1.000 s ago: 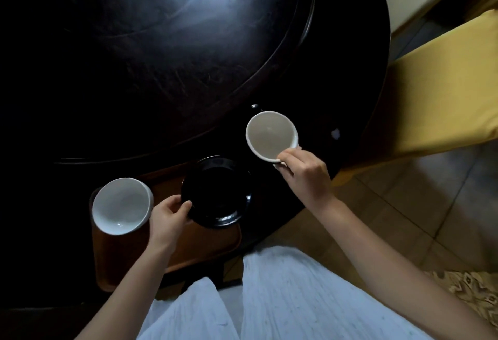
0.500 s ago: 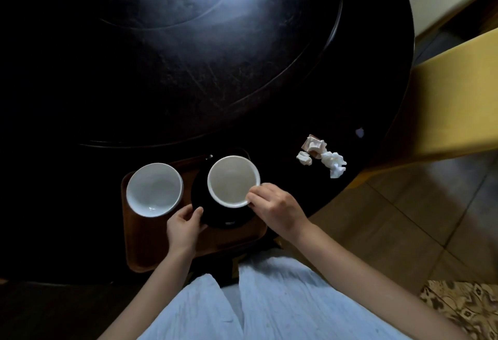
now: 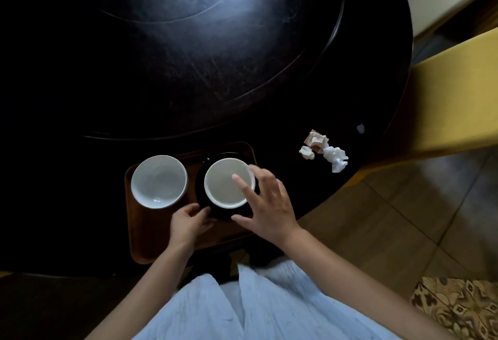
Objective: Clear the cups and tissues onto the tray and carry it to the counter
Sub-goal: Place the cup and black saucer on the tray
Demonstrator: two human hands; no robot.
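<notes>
Table (image 3: 188, 70): dark and round, with a raised round centre; its left part is lost in shadow and its far side is cut off by the top of the frame, where a pale flat patch is too dim to identify.
Yellow chair (image 3: 452, 105): just beside the table's right edge, cut off by the frame.
Tray (image 3: 145, 234): brown, rectangular with rounded corners, at the table's near edge; its long axis runs left to right along that edge, and the near left corner looks to overhang it, though shadow makes this uncertain.
Black saucer (image 3: 200, 191): on the tray's right half, mostly hidden under a cup; only a dark crescent shows, hard to separate from the table.
Left cup (image 3: 159, 181): white, upright, mouth up, at the tray's far left corner; whether it has a handle is hidden.
Right cup (image 3: 223, 186): white, upright, mouth up, on the saucer; its right rim is covered by fingers.
Right hand (image 3: 269, 205): fingers spread wide and blurred, over the right cup's right rim, gripping nothing.
Left hand (image 3: 188, 221): partly curled at the saucer's near edge, fingertips touching it; a closed grasp cannot be made out.
Tissues (image 3: 335, 158): crumpled white wads near the table's right edge, off the tray, beside a small torn brownish wrapper (image 3: 315, 140).
</notes>
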